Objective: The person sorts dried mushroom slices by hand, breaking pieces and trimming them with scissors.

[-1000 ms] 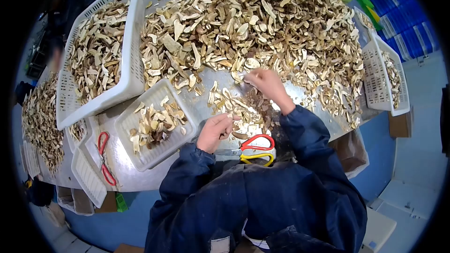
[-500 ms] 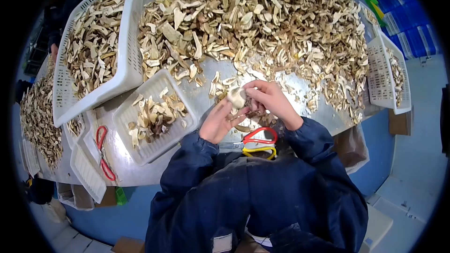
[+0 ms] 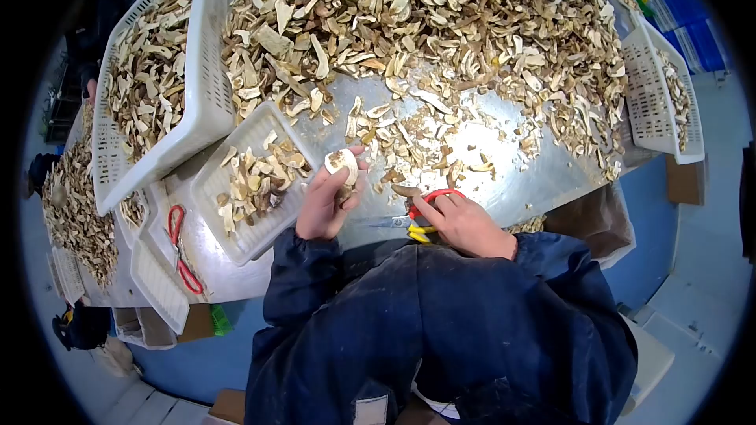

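My left hand (image 3: pixel 321 206) is closed around a pale dried mushroom slice (image 3: pixel 341 160), held up beside the small white tray. Other pieces under its fingers are partly hidden. At the table's near edge my right hand (image 3: pixel 470 227) grips the scissors (image 3: pixel 416 230), which have one red and one yellow handle. Their blades lie on the metal and point left. Just beyond the scissors, loose mushroom slices and crumbs (image 3: pixel 403 142) are scattered in front of a large heap of dried mushroom slices (image 3: pixel 472 39).
The small white tray (image 3: pixel 296 224) at left holds several slices. Behind it a large white basket (image 3: pixel 206 71) of slices stands tilted. Red-handled scissors (image 3: pixel 174 224) lie further left. Another white basket (image 3: pixel 647 106) stands at right. A lined box (image 3: pixel 602 228) sits below the table's edge.
My hands have moved apart. The left went left toward the small tray with the mushroom slice; the right let go of the mushroom, came down and took hold of the scissors.
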{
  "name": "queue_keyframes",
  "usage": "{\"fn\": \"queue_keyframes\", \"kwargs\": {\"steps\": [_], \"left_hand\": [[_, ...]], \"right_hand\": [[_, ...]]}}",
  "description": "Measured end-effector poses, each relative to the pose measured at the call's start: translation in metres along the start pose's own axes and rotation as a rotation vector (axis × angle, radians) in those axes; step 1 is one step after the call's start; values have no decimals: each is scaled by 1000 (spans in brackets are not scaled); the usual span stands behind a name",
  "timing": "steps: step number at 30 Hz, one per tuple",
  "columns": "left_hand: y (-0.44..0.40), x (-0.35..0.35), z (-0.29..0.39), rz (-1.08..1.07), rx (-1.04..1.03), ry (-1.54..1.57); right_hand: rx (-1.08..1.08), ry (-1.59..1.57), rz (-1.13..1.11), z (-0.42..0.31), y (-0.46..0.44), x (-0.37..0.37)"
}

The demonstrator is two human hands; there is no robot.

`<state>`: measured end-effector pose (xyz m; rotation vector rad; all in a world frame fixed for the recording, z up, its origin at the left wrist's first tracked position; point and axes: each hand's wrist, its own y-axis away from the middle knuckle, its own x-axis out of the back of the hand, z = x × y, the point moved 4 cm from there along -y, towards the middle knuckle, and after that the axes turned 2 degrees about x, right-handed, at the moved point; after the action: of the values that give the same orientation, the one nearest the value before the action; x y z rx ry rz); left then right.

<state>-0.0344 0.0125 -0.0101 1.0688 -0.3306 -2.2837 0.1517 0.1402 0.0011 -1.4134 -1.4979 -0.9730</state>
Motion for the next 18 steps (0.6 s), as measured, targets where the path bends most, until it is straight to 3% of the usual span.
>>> {"fn": "queue_keyframes", "kwargs": {"steps": [2,4,8,12,18], "left_hand": [[10,-9,8,77,10,-39],[17,-12,10,-11,1,-88],[24,-18,15,-41,-10,-205],[15,-28,4,-63,2,-235],[-2,-54,-8,-119,138,-486]], "right_hand": [[-61,-42,-101,-2,2,1],[-155,-164,-263,0,3,4],[-258,-531,46,21,9,16],[-686,-785,-42,37,19,34],[-416,-605,151,27,22,48]]}}
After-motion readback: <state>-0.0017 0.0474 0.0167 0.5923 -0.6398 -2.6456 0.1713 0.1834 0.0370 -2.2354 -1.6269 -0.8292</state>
